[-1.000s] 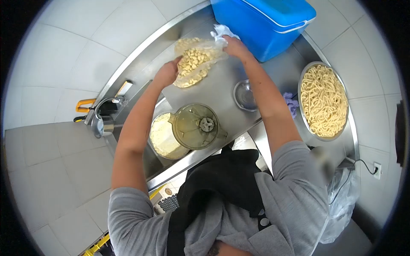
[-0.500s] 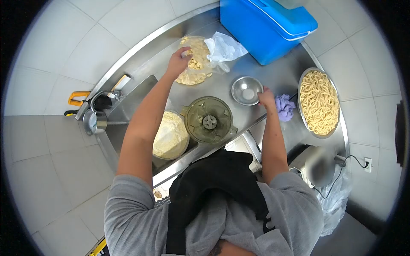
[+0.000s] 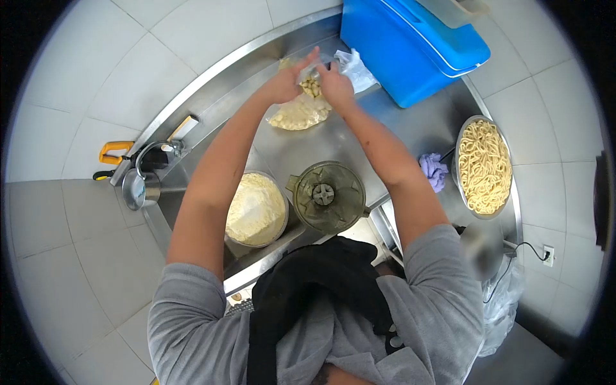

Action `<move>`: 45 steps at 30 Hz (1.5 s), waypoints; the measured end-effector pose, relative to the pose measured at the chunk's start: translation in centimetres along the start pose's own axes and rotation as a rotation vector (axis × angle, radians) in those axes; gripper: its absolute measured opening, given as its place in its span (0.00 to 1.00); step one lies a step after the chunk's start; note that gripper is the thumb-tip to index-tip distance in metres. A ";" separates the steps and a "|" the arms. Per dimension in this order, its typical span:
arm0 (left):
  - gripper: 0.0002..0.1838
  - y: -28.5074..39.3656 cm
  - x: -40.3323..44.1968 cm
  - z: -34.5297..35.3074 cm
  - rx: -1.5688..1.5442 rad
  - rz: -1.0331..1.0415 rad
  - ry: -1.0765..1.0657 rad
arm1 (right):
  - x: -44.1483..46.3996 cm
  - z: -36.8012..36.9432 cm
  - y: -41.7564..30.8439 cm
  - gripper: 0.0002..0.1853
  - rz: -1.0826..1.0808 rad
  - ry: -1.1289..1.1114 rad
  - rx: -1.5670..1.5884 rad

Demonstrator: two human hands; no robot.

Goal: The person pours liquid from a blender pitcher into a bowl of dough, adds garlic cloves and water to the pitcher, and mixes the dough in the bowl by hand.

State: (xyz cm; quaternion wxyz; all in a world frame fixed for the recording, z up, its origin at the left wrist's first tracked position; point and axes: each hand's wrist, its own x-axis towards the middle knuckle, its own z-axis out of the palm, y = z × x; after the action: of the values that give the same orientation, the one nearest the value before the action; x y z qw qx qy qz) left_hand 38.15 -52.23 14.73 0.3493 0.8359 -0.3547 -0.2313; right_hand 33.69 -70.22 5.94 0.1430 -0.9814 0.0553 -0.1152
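Observation:
A clear plastic bag of pale peeled pieces, perhaps garlic cloves (image 3: 299,114), lies on the steel counter. My left hand (image 3: 287,83) is over its upper left part, fingers stretched out and apart. Close beside it, my right hand (image 3: 336,85) is at the bag's upper right; its fingertips are blurred, and whether they hold anything is unclear. Some pieces show between the two hands. A crumpled white plastic bag (image 3: 357,70) lies just beyond my right hand. The small steel bowl cannot be made out.
Near me stand a blender jar (image 3: 328,197) and a bowl of pale powder (image 3: 256,208). A blue cooler (image 3: 410,51) is at the back. To the right are a purple cloth (image 3: 434,172) and a bowl of thick noodles (image 3: 484,167). A steel pot (image 3: 141,190) is at left.
My right hand has left the cloth side, where it held the small steel bowl, and moved up to the bag. The bowl is gone from its place. My left hand has shifted slightly right.

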 end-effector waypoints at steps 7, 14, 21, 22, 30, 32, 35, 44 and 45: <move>0.65 -13.4 -1.6 9.5 0.027 0.113 0.565 | 2.8 2.4 4.1 0.31 0.124 -0.084 -0.110; 0.19 -12.9 0.0 9.8 0.206 -0.177 0.423 | 3.4 0.8 2.7 0.23 0.336 -0.077 -0.007; 0.10 -11.5 6.5 5.0 -0.427 -0.024 0.733 | 4.6 2.2 4.9 0.20 0.436 -0.220 0.080; 0.10 -10.4 7.6 4.6 -0.418 0.026 0.718 | 5.5 2.2 5.2 0.21 0.531 -0.240 0.180; 0.10 -6.5 8.7 2.9 -0.587 0.128 0.570 | 4.8 3.5 7.0 0.24 0.637 -0.259 0.387; 0.12 -9.5 8.3 3.7 -0.615 0.091 0.453 | 3.3 1.9 5.7 0.24 0.757 -0.273 0.535; 0.22 -16.9 8.1 5.9 -0.498 -0.012 0.730 | 2.5 0.9 4.6 0.25 0.745 -0.242 0.516; 0.41 -20.9 10.7 8.1 -0.702 -0.120 0.640 | 5.6 5.3 5.5 0.24 0.709 -0.080 0.284; 0.41 -20.6 11.1 7.7 -0.704 -0.115 0.640 | 5.9 5.3 5.5 0.24 0.723 -0.092 0.299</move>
State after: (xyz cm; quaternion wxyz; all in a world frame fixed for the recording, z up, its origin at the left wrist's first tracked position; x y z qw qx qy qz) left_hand 49.27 -53.47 -7.25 0.6894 0.7143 -0.0826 -0.0876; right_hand 40.26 -74.92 0.61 0.3181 -0.8711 0.3736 -0.0203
